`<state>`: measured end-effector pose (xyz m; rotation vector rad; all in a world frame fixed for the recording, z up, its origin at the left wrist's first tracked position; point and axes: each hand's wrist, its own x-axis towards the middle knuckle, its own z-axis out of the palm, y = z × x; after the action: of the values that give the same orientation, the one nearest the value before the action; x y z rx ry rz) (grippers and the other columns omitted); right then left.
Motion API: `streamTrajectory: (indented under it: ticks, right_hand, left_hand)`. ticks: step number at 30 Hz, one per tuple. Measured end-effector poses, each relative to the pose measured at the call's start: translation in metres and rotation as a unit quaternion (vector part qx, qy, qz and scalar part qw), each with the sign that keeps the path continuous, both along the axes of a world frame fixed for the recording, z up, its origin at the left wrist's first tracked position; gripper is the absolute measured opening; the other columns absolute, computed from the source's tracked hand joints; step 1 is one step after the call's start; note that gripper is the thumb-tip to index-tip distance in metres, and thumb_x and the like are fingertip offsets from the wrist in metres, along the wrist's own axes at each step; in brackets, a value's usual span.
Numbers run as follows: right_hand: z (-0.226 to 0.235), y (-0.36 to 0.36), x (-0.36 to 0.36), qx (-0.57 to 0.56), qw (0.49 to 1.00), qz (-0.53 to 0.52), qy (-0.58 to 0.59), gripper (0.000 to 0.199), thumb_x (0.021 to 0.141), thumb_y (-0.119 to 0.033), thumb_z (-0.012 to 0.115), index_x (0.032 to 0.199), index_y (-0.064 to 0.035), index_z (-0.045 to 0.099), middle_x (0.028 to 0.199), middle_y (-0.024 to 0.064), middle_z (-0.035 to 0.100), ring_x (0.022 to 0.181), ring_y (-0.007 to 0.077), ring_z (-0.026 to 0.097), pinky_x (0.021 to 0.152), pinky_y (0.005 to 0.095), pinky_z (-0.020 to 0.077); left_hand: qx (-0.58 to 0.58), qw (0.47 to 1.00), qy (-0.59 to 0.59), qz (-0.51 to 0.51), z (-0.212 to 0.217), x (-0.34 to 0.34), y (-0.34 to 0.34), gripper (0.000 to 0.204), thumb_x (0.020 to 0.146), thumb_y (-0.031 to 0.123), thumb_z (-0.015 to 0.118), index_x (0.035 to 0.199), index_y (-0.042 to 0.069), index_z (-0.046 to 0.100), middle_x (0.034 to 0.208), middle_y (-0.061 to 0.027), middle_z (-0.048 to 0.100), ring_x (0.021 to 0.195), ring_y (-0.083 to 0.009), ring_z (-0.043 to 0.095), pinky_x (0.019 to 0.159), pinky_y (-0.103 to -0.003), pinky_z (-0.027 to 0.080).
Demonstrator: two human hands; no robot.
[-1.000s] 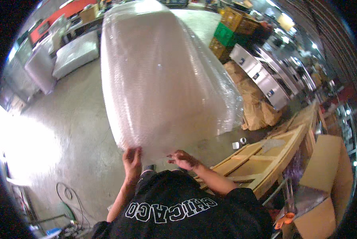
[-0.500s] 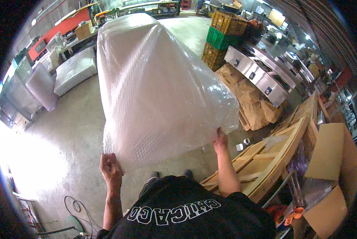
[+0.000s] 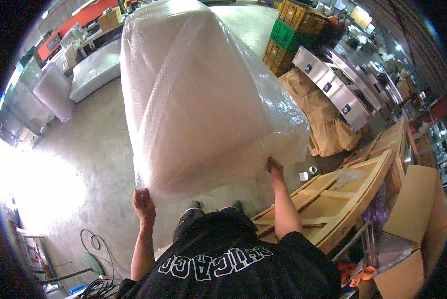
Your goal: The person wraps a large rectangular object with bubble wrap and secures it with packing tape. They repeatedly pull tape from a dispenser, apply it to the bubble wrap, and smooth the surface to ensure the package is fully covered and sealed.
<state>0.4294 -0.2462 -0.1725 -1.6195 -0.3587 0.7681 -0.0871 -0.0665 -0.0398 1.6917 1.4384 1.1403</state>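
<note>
A wide sheet of clear bubble wrap (image 3: 198,104) lies draped over a large, pale, boxy object, whose shape shows only faintly through the plastic. Its near edge hangs toward me, above the floor. My left hand (image 3: 143,203) is closed on the near left corner of the sheet. Farther right, my right hand (image 3: 274,170) grips the same near edge with bent fingers. Between the two hands the wrap is stretched, with a long diagonal fold on its left part. On the right, a loose flap bulges past my right hand.
Wooden frames (image 3: 328,194) and an open cardboard box (image 3: 408,199) stand close on my right. Beyond are brown-paper-covered goods (image 3: 323,117), a steel appliance with knobs (image 3: 333,89) and stacked crates (image 3: 288,35). Wrapped panels (image 3: 96,82) lean at left; a cable (image 3: 101,254) lies lower left.
The sheet's near edge has been drawn tauter and the folds have shifted. My left hand has moved slightly right and up. The view has shifted, with the wrapped object appearing higher.
</note>
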Motion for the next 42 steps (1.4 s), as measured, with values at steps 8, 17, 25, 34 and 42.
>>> streamTrajectory:
  ticks: [8,17,25,34,42]
  right_hand:
    - [-0.049,0.035,0.012,-0.044,0.994,0.063,-0.082,0.043,0.099,-0.028,0.06,0.132,-0.0008,0.065,0.129,0.0148,0.069,0.12,0.0209,0.062,0.104,0.0407,0.0479]
    - [-0.048,0.047,0.004,-0.012,0.989,0.066,-0.13,0.041,0.097,-0.03,0.062,0.126,-0.0009,0.069,0.129,0.0102,0.068,0.117,0.0221,0.062,0.102,0.0397,0.0473]
    - [-0.061,0.071,0.003,-0.019,0.998,0.042,-0.04,0.042,0.105,-0.026,0.054,0.135,0.003,0.061,0.129,0.0111,0.066,0.118,0.0218,0.06,0.102,0.0387,0.0465]
    - [-0.083,0.076,0.003,0.005,0.996,0.036,-0.084,0.042,0.103,-0.028,0.061,0.134,0.0003,0.063,0.119,0.0117,0.07,0.108,0.0208,0.063,0.095,0.0359,0.0489]
    - [-0.055,0.029,-0.027,0.116,0.976,-0.174,0.053,0.04,0.102,-0.051,0.056,0.112,-0.0157,0.071,0.077,0.0025,0.066,0.068,0.022,0.061,0.06,0.0376,0.0472]
  left_hand:
    - [-0.079,0.996,-0.034,0.029,-0.042,-0.025,0.008,0.023,0.104,0.015,0.058,0.086,0.004,0.048,0.076,-0.0047,0.044,0.074,-0.0163,0.041,0.068,-0.033,0.041]
    - [0.043,0.996,0.072,0.017,-0.012,-0.002,0.008,0.019,0.102,0.014,0.06,0.09,0.002,0.052,0.074,-0.0081,0.054,0.07,-0.0196,0.046,0.068,-0.036,0.044]
    - [-0.028,0.994,0.097,0.045,-0.014,-0.007,-0.002,0.023,0.103,0.021,0.061,0.094,0.002,0.051,0.075,-0.0149,0.054,0.069,-0.0254,0.047,0.067,-0.039,0.044]
    - [0.009,0.991,0.129,0.027,-0.004,-0.013,0.004,0.026,0.104,0.019,0.059,0.088,0.002,0.049,0.076,-0.0113,0.052,0.072,-0.0197,0.046,0.067,-0.037,0.044]
    - [-0.248,0.924,-0.213,-0.199,0.075,-0.013,-0.007,0.022,0.104,0.019,0.06,0.113,-0.001,0.062,0.098,0.0026,0.064,0.088,-0.0098,0.055,0.078,-0.028,0.046]
